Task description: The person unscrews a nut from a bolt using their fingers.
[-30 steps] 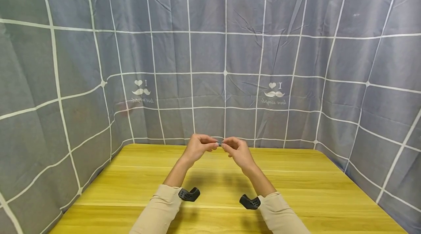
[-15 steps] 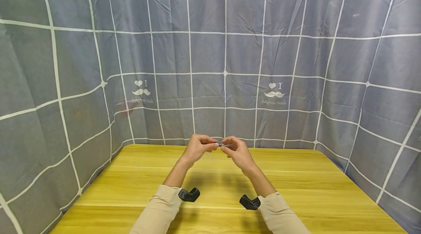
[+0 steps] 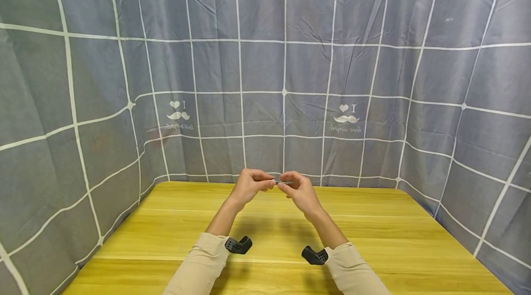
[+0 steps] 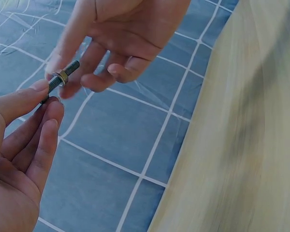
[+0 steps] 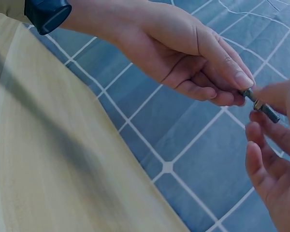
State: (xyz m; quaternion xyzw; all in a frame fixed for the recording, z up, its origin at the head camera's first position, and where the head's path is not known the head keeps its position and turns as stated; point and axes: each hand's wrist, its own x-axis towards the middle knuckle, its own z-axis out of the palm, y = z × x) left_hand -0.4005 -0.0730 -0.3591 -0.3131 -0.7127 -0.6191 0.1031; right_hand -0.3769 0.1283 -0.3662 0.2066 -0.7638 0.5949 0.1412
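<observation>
My left hand pinches the head end of a dark metal bolt between thumb and fingers, above the far edge of the table. A brass-toned nut sits partway along the thread, and the bolt's free end sticks out past it. The right hand has its thumb and index finger on either side of the nut, pinching it; those fingertips are blurred in both wrist views. Its other fingers are loosely curled. Left fingertips hide the bolt's head.
Below the hands lies a yellow wood-grain table. A grey curtain with white grid lines surrounds it at the back and sides. Black camera mounts sit at both wrists, by the beige sleeves.
One second ago the right fingertips covered most of the bolt; they have since shifted slightly, and its free end shows between them. The left hand stays put.
</observation>
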